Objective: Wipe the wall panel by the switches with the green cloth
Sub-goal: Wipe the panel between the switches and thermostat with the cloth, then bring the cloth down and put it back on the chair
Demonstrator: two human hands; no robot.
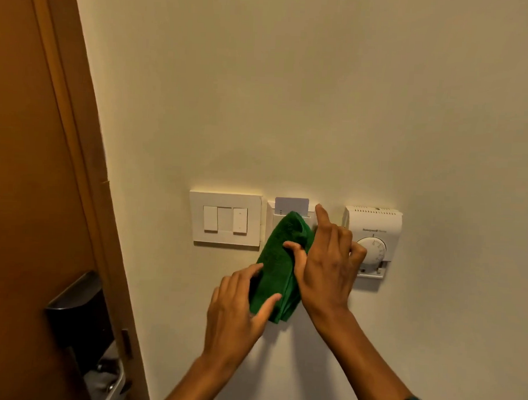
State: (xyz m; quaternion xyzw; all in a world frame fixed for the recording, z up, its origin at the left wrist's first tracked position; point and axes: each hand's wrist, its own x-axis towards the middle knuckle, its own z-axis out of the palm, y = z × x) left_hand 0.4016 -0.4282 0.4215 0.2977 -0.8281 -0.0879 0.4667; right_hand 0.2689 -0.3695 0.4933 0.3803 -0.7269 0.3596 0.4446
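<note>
A folded green cloth (pixel 279 267) lies against the cream wall, covering most of the white key-card panel (pixel 270 218), where a pale card (pixel 291 204) sticks out of the top slot. My right hand (pixel 326 263) holds the cloth's right edge with the thumb pressed across it and the index finger pointing up. Around the cloth's lower end my left hand (pixel 236 313) grips with thumb and fingers. The white switch plate (pixel 224 218) with its rockers sits just left of the cloth.
A white dial thermostat (pixel 373 241) is mounted right of my right hand, partly hidden by its fingers. A brown wooden door and frame (pixel 55 160) fill the left side, with a dark lock plate and handle (pixel 79 315) low down. Bare wall (pixel 291 95) spreads above.
</note>
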